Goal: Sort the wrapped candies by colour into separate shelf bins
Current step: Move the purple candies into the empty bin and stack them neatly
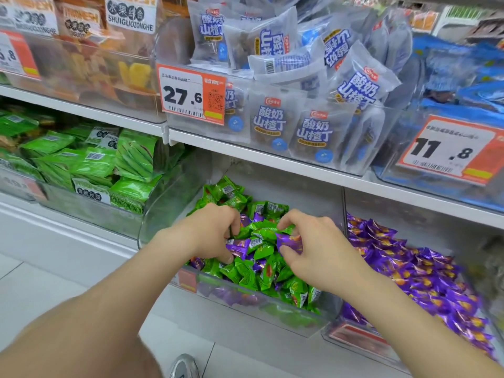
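Note:
A clear shelf bin [272, 309] in the middle of the lower shelf holds a heap of green wrapped candies [245, 274] with some purple ones mixed in. My right hand [316, 246] pinches a purple candy [289, 241] between thumb and fingers just above the heap. My left hand [212, 230] digs into the pile with curled fingers, its fingertips around a purple candy [240, 246]. To the right, a second clear bin [354, 339] is full of purple wrapped candies [409, 274].
Left of the mixed bin stands a bin of green snack packets [90, 162]. The shelf above carries white-blue pouches [300, 105], dried fruit packs [95, 50] and blue packets [463, 77], with price tags [191, 94] on the bin fronts. A shoe [185, 366] shows on the tiled floor.

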Action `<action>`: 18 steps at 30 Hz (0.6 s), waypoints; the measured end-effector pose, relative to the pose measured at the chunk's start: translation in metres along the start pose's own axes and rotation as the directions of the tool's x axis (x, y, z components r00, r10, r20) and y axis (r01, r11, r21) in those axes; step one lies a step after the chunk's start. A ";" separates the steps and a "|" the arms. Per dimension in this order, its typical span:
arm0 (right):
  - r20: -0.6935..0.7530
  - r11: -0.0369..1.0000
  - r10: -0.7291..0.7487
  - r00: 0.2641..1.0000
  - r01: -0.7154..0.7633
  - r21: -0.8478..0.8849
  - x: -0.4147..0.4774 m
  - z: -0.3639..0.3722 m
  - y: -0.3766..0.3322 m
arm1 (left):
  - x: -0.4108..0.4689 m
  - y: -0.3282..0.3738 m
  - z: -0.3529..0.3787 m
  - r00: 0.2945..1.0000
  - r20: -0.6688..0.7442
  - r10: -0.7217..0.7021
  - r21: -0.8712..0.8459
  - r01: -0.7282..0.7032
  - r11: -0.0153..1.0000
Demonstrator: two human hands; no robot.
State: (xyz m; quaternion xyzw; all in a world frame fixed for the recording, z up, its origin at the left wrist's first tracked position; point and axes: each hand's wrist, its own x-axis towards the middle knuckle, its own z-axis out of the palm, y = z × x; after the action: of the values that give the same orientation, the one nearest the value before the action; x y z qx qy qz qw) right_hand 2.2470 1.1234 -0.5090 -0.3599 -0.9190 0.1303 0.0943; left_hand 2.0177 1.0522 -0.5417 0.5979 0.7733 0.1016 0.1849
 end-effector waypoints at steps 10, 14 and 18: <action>0.004 0.972 0.103 0.995 -0.102 0.214 0.007 -0.005 -0.007 | -0.010 0.008 -0.010 0.994 -0.085 -0.066 -0.164 0.051 0.985; -0.027 0.749 0.206 0.978 -0.139 0.648 0.013 -0.003 -0.004 | -0.016 0.024 -0.014 0.999 -0.023 -0.046 -0.662 0.020 0.749; 0.024 0.519 0.250 0.968 -0.155 0.841 0.003 -0.016 0.001 | -0.023 0.053 -0.013 0.998 -0.005 0.065 -0.862 -0.037 0.505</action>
State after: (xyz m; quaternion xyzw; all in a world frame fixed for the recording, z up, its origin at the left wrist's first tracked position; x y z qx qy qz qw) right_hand 2.2495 1.1288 -0.4941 -0.3817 -0.6908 0.5443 0.2843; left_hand 2.0645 1.0453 -0.5060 0.4508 0.6002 0.4695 0.4649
